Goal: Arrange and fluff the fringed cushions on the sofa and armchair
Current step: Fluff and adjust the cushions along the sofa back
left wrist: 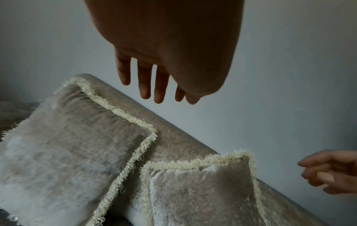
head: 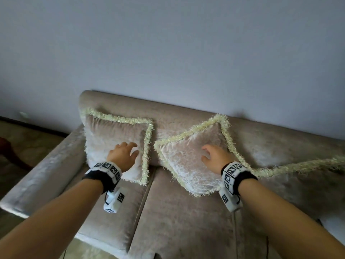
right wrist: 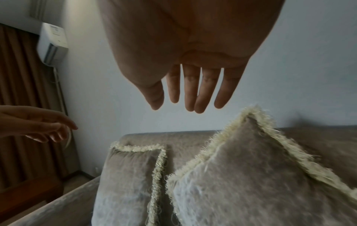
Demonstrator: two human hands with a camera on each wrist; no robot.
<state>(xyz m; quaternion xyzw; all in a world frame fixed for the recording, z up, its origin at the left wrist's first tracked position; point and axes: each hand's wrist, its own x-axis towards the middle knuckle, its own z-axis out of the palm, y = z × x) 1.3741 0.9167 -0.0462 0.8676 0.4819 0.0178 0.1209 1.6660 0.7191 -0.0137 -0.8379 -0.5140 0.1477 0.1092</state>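
Note:
Two beige velvet cushions with cream fringe lean on the sofa (head: 177,212) backrest. The left cushion (head: 108,139) stands square by the armrest; the middle cushion (head: 186,165) is tilted on a corner. My left hand (head: 124,155) hovers open in front of the left cushion (left wrist: 67,145), its fingers (left wrist: 144,79) straight and holding nothing. Over the middle cushion (right wrist: 241,175) my right hand (head: 214,157) is open too, its fingers (right wrist: 191,88) extended and clear of the fabric. A third fringed cushion (head: 298,176) lies flatter at the right, partly cut off.
The sofa armrest (head: 37,174) runs along the left, with dark wooden furniture (head: 11,152) and floor beyond it. A plain wall rises behind the backrest. Brown curtains (right wrist: 23,91) and a white air conditioner (right wrist: 52,44) are at the far left.

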